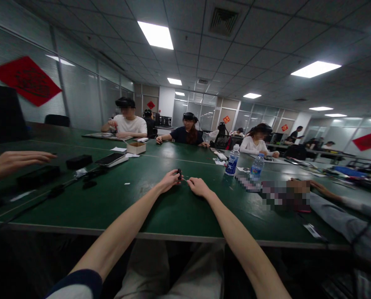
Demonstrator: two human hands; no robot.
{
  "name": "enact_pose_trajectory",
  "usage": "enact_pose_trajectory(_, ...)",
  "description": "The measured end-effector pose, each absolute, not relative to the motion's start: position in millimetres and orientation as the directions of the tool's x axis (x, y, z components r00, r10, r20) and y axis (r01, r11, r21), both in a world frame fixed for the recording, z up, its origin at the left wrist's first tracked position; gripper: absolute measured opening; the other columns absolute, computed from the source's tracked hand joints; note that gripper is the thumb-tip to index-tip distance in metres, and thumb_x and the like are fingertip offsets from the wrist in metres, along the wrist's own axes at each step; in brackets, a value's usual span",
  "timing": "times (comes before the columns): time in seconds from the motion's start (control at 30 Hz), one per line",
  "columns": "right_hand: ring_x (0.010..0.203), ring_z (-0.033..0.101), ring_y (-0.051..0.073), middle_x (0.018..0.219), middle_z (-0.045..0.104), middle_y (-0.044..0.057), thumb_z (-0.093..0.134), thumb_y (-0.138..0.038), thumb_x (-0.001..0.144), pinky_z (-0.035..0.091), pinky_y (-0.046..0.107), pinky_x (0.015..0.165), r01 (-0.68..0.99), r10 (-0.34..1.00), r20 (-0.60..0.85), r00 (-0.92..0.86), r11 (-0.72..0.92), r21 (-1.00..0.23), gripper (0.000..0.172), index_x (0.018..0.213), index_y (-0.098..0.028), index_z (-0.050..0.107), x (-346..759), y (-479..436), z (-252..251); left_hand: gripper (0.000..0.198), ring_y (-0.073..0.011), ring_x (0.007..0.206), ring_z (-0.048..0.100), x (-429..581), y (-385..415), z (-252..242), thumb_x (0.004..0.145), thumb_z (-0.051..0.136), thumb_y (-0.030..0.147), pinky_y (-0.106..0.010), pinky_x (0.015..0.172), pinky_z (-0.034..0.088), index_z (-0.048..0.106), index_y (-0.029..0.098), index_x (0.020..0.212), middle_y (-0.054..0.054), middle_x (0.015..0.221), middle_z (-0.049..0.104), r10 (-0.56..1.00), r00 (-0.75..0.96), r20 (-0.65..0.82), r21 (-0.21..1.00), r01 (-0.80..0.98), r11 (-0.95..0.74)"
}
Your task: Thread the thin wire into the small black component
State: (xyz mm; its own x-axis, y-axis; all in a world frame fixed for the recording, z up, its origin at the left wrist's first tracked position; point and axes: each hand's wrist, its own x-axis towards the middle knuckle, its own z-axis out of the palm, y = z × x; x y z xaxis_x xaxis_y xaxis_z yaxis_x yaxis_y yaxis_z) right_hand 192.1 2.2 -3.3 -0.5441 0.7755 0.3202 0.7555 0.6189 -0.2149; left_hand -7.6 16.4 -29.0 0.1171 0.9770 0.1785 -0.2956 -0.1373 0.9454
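Over the green table (160,216), my left hand (170,181) is closed around a small black object (179,174), too small to name for certain. My right hand (199,187) is just to its right, fingers pinched on a thin, light-coloured rod or strand (184,179). That thin piece reaches from my right fingertips toward the black object; whether the two touch I cannot tell. Both forearms stretch over the table's near edge. A small white scrap (127,183) lies to the left of my left hand.
Two bottles (232,161) (257,167) stand right of my hands. An open cardboard box (136,147), a dark tablet-like device (110,159) and a black box (79,161) sit to the left. Co-workers' hands rest at left (20,162) and right (324,190); several people sit opposite.
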Motion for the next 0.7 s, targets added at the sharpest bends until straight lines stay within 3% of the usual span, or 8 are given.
enact_pose_trajectory(0.13, 0.079, 0.059, 0.015, 0.086, 0.066, 0.004, 0.034, -0.041, 0.095, 0.035, 0.022, 0.070, 0.728, 0.761, 0.407, -0.504, 0.628, -0.273, 0.036, 0.085, -0.021, 0.062, 191, 7, -4, 0.026, -0.0159, 0.077, 0.064, -8, 18, -31, 0.082, 0.059, 0.020, -0.026, 0.063, 0.050, 0.055, 0.015, 0.107, -0.013, 0.099, 0.063, 0.976, 0.134, 0.171, 0.950, -0.284, -0.128)
enact_pose_trajectory(0.27, 0.071, 0.057, 0.013, 0.079, 0.064, 0.003, 0.025, -0.038, 0.098, 0.034, 0.022, 0.064, 0.723, 0.771, 0.550, -0.320, 0.574, -0.383, 0.041, 0.086, -0.020, 0.060, 203, 15, 4, 0.022, -0.0149, 0.074, 0.064, -7, 18, -32, 0.081, 0.058, 0.016, -0.027, 0.065, 0.051, 0.057, 0.012, 0.103, -0.013, 0.094, 0.064, 0.969, 0.178, 0.174, 0.957, -0.262, -0.123)
enact_pose_trajectory(0.37, 0.067, 0.055, 0.013, 0.076, 0.063, 0.003, 0.025, -0.039, 0.097, 0.033, 0.022, 0.061, 0.739, 0.799, 0.541, -0.263, 0.527, -0.419, 0.041, 0.087, -0.020, 0.060, 216, 17, 7, 0.022, -0.0157, 0.076, 0.065, -7, 17, -31, 0.082, 0.058, 0.017, -0.028, 0.067, 0.052, 0.056, 0.012, 0.103, -0.014, 0.095, 0.064, 0.968, 0.183, 0.171, 0.953, -0.279, -0.116)
enact_pose_trajectory(0.7, 0.081, 0.059, 0.015, 0.093, 0.066, 0.004, 0.033, -0.047, 0.094, 0.037, 0.022, 0.069, 0.780, 0.790, 0.342, -0.509, 0.591, -0.203, 0.039, 0.096, -0.023, 0.064, 200, -1, 8, 0.017, -0.0163, 0.078, 0.065, -6, 15, -28, 0.082, 0.058, 0.015, -0.030, 0.071, 0.054, 0.055, 0.012, 0.099, -0.012, 0.089, 0.064, 0.978, 0.137, 0.155, 0.939, -0.327, -0.103)
